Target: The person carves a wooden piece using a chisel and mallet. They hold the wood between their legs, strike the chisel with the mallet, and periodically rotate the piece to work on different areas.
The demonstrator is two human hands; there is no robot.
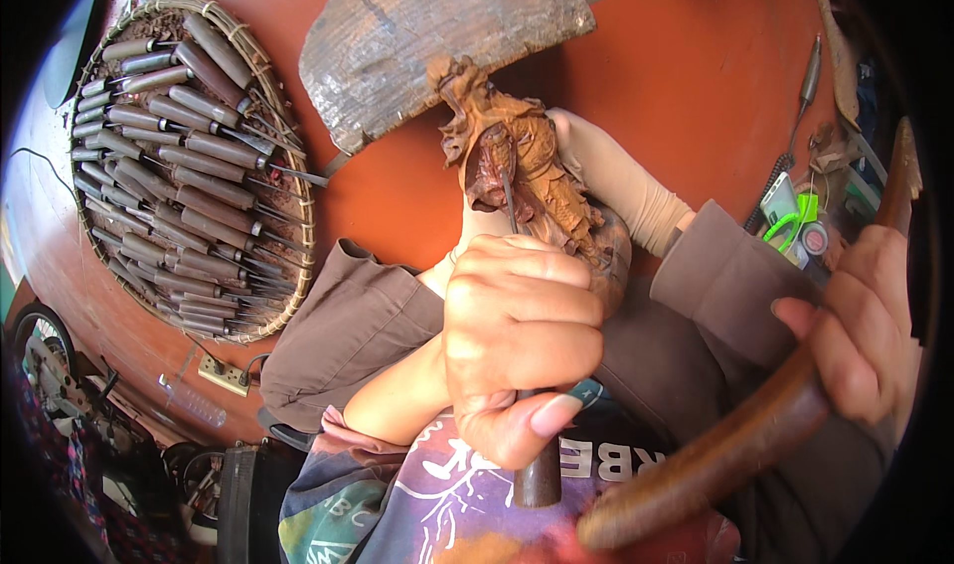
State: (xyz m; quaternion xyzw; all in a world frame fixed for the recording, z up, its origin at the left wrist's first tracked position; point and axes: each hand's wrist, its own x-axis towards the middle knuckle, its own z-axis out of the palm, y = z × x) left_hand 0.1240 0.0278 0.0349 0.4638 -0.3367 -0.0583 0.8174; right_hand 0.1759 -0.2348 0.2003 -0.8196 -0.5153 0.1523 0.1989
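Observation:
My left hand is closed round a carving chisel. The dark handle end sticks out below my thumb, and the thin blade reaches up to a hollow in a brown wood carving. Whether the tip touches the wood I cannot tell. Between my feet the carving stands tilted, its upper end overlapping a thick half-round wooden board. At the right, my right hand grips a curved wooden mallet. The mallet's rounded end lies below and right of the chisel handle, apart from it, slightly blurred.
A round woven basket on the reddish floor at the left holds many chisels. Below it lies a power strip with a plug in it. A coiled cord, a phone and a green cable lie at the right.

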